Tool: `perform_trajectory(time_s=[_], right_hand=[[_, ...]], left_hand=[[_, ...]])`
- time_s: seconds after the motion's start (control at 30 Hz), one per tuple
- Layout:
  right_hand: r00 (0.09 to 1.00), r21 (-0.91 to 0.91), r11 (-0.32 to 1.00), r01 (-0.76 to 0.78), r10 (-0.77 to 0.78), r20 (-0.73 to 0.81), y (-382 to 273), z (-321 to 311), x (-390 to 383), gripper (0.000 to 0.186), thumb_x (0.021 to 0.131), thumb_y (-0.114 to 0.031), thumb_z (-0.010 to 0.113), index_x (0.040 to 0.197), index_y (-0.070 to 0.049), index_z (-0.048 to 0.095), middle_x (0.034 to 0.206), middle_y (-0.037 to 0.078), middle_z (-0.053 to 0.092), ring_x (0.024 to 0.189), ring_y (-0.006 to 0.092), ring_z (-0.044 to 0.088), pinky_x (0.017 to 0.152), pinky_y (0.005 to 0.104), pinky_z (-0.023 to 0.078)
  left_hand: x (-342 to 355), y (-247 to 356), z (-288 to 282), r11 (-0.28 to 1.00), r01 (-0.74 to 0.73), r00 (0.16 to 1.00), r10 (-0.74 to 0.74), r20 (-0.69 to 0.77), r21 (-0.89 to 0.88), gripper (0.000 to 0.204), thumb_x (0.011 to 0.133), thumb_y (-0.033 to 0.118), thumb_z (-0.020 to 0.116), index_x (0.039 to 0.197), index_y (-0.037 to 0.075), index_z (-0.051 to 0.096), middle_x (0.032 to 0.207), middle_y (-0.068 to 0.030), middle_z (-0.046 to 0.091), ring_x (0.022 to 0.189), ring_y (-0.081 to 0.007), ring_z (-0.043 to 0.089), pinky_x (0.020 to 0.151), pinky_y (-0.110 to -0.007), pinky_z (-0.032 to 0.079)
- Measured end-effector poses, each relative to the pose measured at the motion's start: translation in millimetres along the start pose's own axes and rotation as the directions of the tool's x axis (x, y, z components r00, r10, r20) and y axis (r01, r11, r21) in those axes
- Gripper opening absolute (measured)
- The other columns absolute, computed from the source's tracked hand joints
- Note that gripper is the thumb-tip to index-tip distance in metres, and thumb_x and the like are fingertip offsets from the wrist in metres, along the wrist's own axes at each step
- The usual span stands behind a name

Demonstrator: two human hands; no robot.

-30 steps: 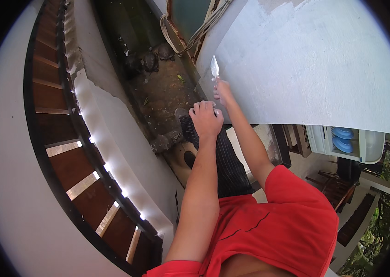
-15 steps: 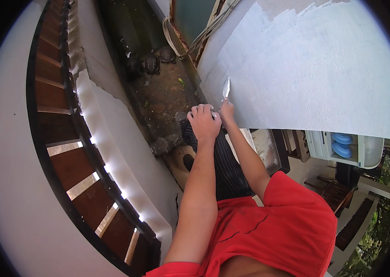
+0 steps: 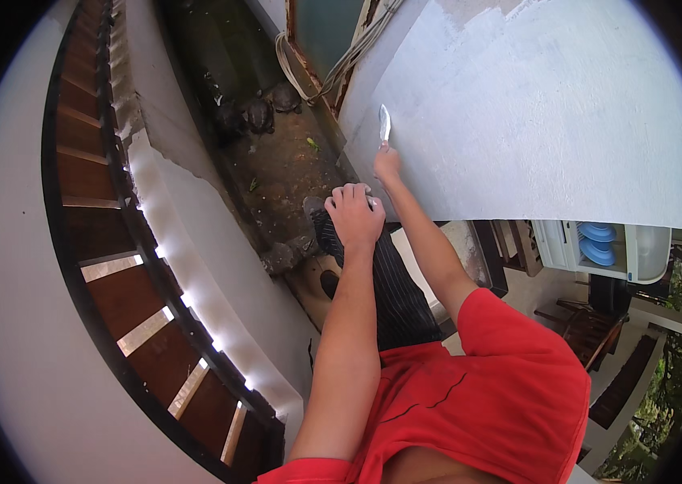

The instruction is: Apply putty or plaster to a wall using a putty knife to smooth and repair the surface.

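Note:
My right hand is closed round the handle of a small trowel with a narrow silver blade. The blade lies against or very near the whitish wall, close to its left side; I cannot tell whether it touches. My left hand rests at the knee of the dark pinstriped trousers, fingers bent. A pale, greyish-white bit of something shows between its index finger and thumb, mostly hidden by the hand.
Left of my legs is a wet, dark trough with several turtles. A low white wall and a slatted wooden fence run along the left. Cables hang beside a framed opening. Right stand a cabinet with blue plates and a wooden chair.
My right hand has moved up and slightly left along the wall with the trowel, whose blade has turned a little. My left hand stays at the knee.

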State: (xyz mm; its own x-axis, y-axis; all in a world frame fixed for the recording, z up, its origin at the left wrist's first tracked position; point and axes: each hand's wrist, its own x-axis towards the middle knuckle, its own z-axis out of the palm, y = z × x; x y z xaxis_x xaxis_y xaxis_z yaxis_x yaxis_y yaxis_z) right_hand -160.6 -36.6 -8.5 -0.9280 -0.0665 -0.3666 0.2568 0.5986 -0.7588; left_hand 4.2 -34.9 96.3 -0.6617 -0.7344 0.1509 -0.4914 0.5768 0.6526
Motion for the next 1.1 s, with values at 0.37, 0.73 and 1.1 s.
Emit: perform_trajectory(time_s=[0.37,0.73,1.1], right_hand=[[0.971,-0.118,0.967,0.225,-0.212,0.114,28,-6,-35,0.048,0.092,-0.035,0.031,0.086,0.005,0.058,0.083,0.027,0.059,0.088,0.0448,0.053,0.077,0.0481,0.040],[0.989,0.337,0.934,-0.115,0.077,0.123,11,-20,-32,0.041,0.093,-0.035,0.035,0.081,0.000,0.052,0.054,0.003,0.043,0.038,0.0163,0.043,0.035,0.0315,0.035],[0.949,0.310,0.941,-0.139,0.036,0.314,25,-48,-79,0.038,0.093,-0.037,0.036,0.083,-0.005,0.053,0.059,0.000,0.043,0.044,0.0095,0.042,0.037,0.0275,0.033]], left_hand=[[1,-12,-2,1.000,-0.001,1.000,0.002,-0.023,0.031,0.018,0.069,0.019,0.056,0.085,0.010,0.056,0.090,-0.0043,0.053,0.095,-0.0228,0.045,0.088,-0.040,0.032],[-1,-7,-2,0.999,0.000,1.000,0.001,-0.009,0.034,0.018,0.069,0.019,0.056,0.085,0.010,0.056,0.090,-0.0047,0.053,0.094,-0.0231,0.045,0.089,-0.040,0.031],[1,-8,1,1.000,0.009,1.000,-0.009,0.020,0.015,0.020,0.069,0.020,0.057,0.086,0.010,0.057,0.092,-0.0047,0.054,0.096,-0.0228,0.045,0.090,-0.040,0.031]])
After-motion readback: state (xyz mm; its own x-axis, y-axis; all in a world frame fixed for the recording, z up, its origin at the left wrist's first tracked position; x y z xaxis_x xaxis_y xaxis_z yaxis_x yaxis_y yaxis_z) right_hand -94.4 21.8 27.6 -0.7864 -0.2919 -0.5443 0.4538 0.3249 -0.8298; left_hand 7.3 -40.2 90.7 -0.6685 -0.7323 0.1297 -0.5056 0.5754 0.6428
